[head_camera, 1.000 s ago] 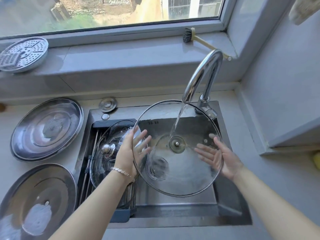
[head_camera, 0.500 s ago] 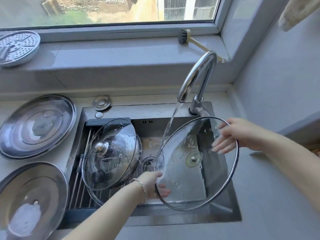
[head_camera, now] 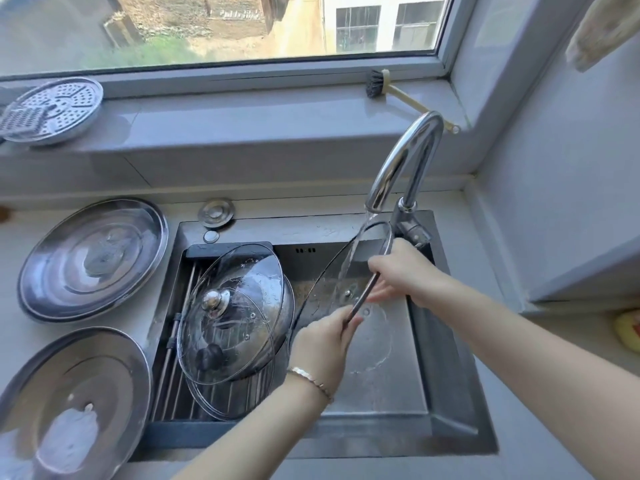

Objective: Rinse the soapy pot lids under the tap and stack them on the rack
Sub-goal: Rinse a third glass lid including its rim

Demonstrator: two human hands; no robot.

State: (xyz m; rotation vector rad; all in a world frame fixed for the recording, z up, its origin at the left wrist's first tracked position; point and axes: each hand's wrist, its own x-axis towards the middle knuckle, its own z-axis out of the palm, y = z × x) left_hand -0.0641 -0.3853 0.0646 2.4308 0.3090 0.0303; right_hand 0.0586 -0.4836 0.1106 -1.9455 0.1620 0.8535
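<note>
Since the frame half a second earlier, the glass lid (head_camera: 330,282) had turned from nearly face-on to almost edge-on above the sink (head_camera: 446,358), the stream from the tap (head_camera: 405,161) striking its upper part. The left hand (head_camera: 322,344) gripped the near rim and the right hand (head_camera: 405,271) curled round the far rim. Two other glass lids (head_camera: 235,306) lay stacked on the rack (head_camera: 169,358) at the sink's left.

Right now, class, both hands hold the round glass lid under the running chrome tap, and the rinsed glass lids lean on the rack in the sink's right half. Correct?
No: the head view shows the dark slatted rack with the rinsed glass lids in the left half of the steel sink. The rest holds.
</note>
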